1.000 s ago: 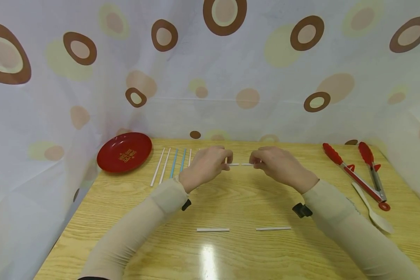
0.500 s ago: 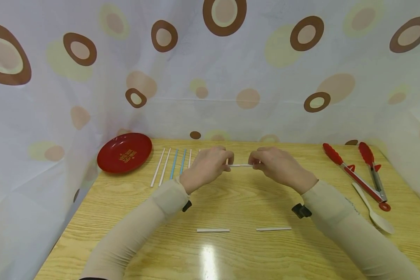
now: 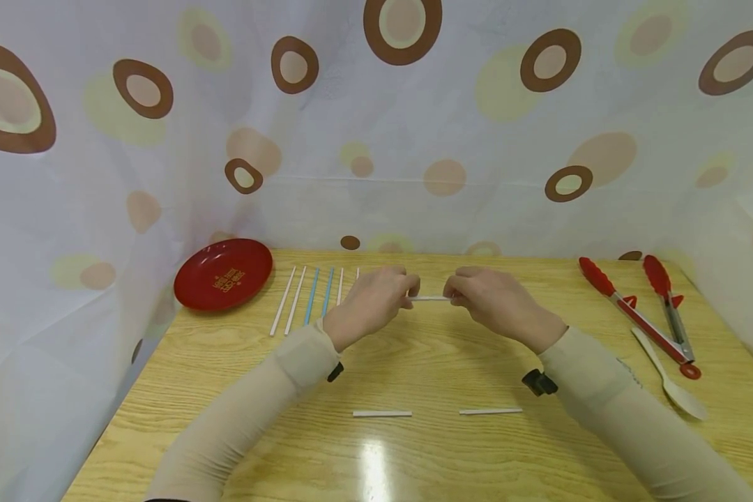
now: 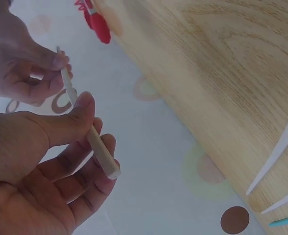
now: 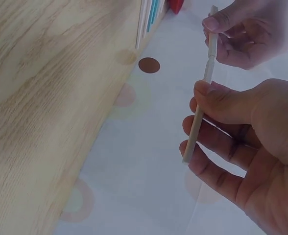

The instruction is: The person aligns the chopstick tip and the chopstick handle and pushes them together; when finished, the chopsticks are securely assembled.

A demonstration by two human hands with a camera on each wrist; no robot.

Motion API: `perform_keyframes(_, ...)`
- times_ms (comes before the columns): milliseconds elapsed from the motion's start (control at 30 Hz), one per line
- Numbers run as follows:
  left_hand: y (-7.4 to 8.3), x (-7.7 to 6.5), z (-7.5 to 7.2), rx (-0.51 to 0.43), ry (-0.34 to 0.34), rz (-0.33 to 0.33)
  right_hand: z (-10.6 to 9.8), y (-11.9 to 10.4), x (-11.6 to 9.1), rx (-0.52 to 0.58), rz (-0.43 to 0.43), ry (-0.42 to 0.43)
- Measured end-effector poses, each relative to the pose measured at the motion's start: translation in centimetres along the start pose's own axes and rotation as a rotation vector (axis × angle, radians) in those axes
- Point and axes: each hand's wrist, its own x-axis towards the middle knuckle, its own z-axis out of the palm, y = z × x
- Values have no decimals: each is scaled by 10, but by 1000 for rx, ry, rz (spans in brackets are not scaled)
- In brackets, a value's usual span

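Observation:
Both hands are raised over the back middle of the table. Between thumb and fingers, my left hand (image 3: 373, 303) grips one white chopstick half (image 4: 103, 154). Opposite it, my right hand (image 3: 502, 303) pinches a second chopstick half (image 5: 193, 134). The two halves lie end to end in one nearly straight line, with a narrower joint showing between the hands in both wrist views. From the head view, only a short white stretch of the chopstick (image 3: 431, 298) shows between the fingers. Nearer the front lie a white stick piece (image 3: 382, 414) and another white stick piece (image 3: 490, 411), apart.
A red plate (image 3: 188, 293) stands at the back left. Beside it, several white and blue chopsticks (image 3: 312, 296) lie in a row, partly behind the left hand. Red-tipped tongs (image 3: 649, 328) and a cream spoon (image 3: 665, 380) lie on the right. A patterned curtain (image 3: 376, 209) encloses the table.
A second ago a gap separated the two chopstick halves; their ends have since come together. The right hand has shifted slightly left, closer to the left one. Things on the table have not moved.

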Motion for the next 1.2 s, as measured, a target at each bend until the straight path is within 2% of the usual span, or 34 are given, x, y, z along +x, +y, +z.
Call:
perform_keyframes(267,4,-1,-3,46,-2,44,4,-1,-2,-9,-68,20)
perform_keyframes(600,5,-3,2,53,92,103,8,-4,-2,35,-96,22)
perform_keyframes(867,7,-5,9,38,136,102,14,-5,-3,8,-87,3)
perform_keyframes(1000,8,-5,14,35,150,100,16,-6,-5,-22,-101,22)
perform_keyframes(1133,8,-6,19,49,157,108,17,-6,-6,-39,-119,40)
perform_keyframes(1200,9,-6,20,45,145,92,17,-6,-7,-63,-123,43)
